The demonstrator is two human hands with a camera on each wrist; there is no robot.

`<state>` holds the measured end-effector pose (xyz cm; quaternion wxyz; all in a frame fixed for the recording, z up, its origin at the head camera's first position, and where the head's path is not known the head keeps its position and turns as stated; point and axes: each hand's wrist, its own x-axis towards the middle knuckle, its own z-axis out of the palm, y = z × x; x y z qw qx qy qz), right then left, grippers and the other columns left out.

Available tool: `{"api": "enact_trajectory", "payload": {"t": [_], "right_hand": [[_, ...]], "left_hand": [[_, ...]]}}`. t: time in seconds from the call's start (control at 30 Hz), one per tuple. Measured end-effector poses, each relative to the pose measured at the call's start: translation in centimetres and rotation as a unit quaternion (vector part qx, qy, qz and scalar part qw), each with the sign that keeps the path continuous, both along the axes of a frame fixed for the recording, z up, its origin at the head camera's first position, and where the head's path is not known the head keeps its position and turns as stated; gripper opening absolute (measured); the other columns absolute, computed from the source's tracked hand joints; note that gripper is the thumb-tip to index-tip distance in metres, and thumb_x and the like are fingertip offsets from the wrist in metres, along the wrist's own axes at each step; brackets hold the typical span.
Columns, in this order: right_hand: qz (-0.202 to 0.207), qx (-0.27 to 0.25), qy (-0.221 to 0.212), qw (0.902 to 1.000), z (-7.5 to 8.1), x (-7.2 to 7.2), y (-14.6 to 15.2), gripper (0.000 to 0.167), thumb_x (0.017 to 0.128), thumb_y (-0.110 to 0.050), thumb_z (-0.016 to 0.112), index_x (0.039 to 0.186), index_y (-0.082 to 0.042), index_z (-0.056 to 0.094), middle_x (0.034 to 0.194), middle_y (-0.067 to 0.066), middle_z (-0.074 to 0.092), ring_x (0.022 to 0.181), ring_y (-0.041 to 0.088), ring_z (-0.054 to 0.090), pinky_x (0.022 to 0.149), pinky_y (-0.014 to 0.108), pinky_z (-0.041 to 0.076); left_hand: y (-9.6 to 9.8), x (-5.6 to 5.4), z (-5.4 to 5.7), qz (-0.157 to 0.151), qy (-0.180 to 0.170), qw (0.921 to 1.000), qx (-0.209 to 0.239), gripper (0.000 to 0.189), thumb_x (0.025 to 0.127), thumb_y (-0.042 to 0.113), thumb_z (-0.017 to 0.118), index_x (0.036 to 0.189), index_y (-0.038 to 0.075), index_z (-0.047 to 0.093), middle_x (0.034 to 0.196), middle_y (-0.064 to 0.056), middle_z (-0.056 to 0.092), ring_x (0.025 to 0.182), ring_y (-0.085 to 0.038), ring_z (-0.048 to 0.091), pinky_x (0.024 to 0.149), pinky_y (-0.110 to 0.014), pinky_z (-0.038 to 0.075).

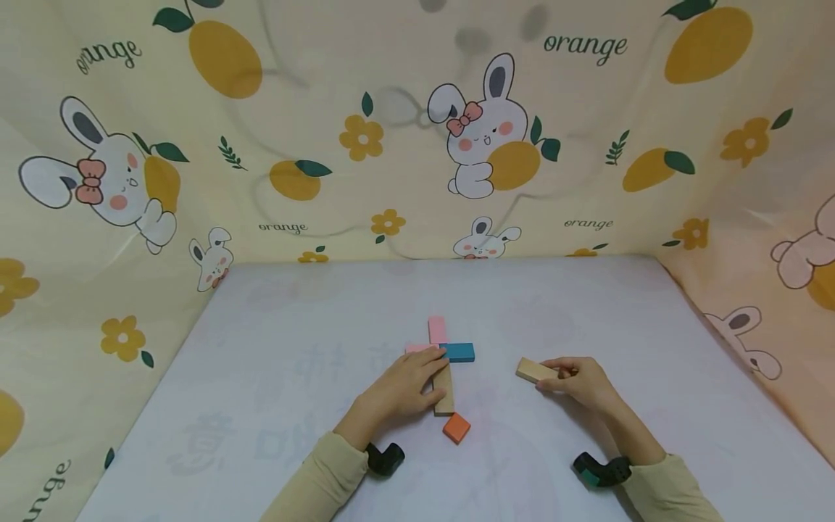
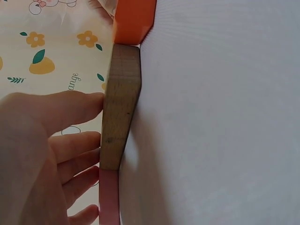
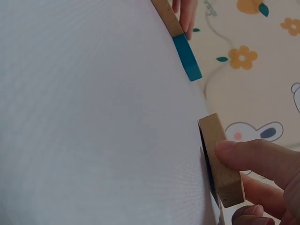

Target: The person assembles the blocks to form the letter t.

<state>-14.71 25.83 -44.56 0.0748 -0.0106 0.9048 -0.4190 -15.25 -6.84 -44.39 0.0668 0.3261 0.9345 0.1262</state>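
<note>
My left hand point(image 1: 399, 386) rests with extended fingers on a flat row of blocks. Beneath it lie a natural wood block point(image 1: 444, 401) and a pink block point(image 1: 419, 349), the latter partly covered. Its fingertips also reach the near edge of a blue block point(image 1: 462, 353). Another pink block point(image 1: 437, 329) points away from me, so the blocks form a cross. At the near end of the wood block sits an orange block point(image 1: 457, 428), turned at an angle. Off to the right, my right hand point(image 1: 587, 383) pinches a second wood block point(image 3: 219, 164) between thumb and fingers, low over the table.
A white tabletop point(image 1: 274, 326) spreads around the blocks. Cream cloth with rabbits and oranges point(image 1: 391, 167) hangs behind it and at both sides. Each wrist wears a dark device, one on the left point(image 1: 386, 460) and one on the right point(image 1: 601, 471).
</note>
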Motion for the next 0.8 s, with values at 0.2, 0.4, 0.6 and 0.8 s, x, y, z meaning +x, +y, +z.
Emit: {"api": "enact_trajectory", "payload": {"t": [0.2,0.4,0.6,0.8], "right_hand": [[0.006,-0.006,0.004,1.0,-0.1,0.0,-0.1,0.048,0.075,-0.017,0.08,0.114,0.008,0.066,0.062,-0.008,0.034,0.061,0.002,0.034,0.055,0.017,0.029],[0.019,-0.021,0.002,0.9996,0.1,0.1,-0.4,0.049,0.075,-0.014,0.08,0.115,0.01,0.065,0.062,-0.007,0.033,0.06,0.002,0.033,0.054,0.018,0.029],[0.04,-0.029,0.003,0.9988,0.1,0.2,-0.8,0.048,0.076,-0.013,0.08,0.114,0.011,0.065,0.063,-0.006,0.035,0.059,0.002,0.033,0.052,0.017,0.029],[0.061,-0.036,0.017,0.9974,0.0,0.3,-1.0,0.043,0.076,-0.011,0.079,0.112,0.01,0.067,0.064,-0.006,0.036,0.059,0.001,0.034,0.051,0.017,0.029]], "left_hand": [[0.0,0.0,0.1,0.0,-0.001,1.0,0.001,0.055,0.098,0.037,0.052,0.146,0.012,0.043,0.157,-0.001,0.037,0.147,-0.018,0.034,0.12,-0.04,0.032],[0.0,-0.1,0.0,-0.003,0.003,1.0,0.001,0.055,0.097,0.037,0.053,0.145,0.012,0.043,0.156,-0.002,0.038,0.146,-0.019,0.035,0.12,-0.04,0.033],[0.0,-0.1,0.1,-0.003,0.0,1.0,0.0,0.055,0.098,0.037,0.052,0.146,0.012,0.043,0.157,-0.001,0.037,0.147,-0.018,0.034,0.12,-0.04,0.032],[0.0,0.0,0.2,0.0,-0.007,1.0,0.006,0.055,0.097,0.036,0.053,0.145,0.011,0.044,0.156,-0.002,0.038,0.147,-0.02,0.034,0.12,-0.041,0.032]]}}
